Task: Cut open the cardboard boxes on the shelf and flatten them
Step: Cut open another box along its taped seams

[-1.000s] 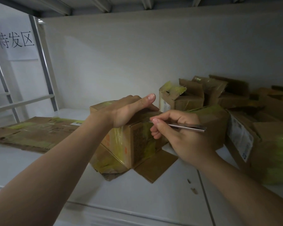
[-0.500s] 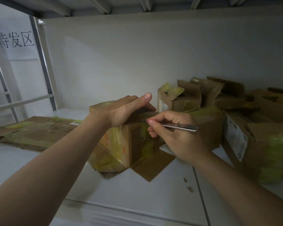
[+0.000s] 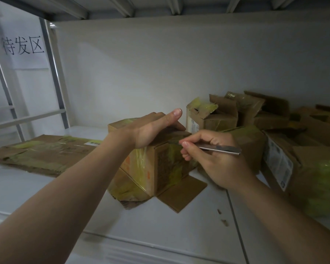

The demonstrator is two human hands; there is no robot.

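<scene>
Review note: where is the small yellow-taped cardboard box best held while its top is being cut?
Come from above and hold the left half of the top of the small yellow-taped brown cardboard box, as the left hand does: the top is flat, and the slim metal cutter in the right hand works its right end.

The left arm reaches in from the lower left of the frame. The left hand lies palm down on a box at centre, thumb lifted. The right arm enters from the lower right, and the right hand pinches a knife between thumb and curled fingers.
</scene>
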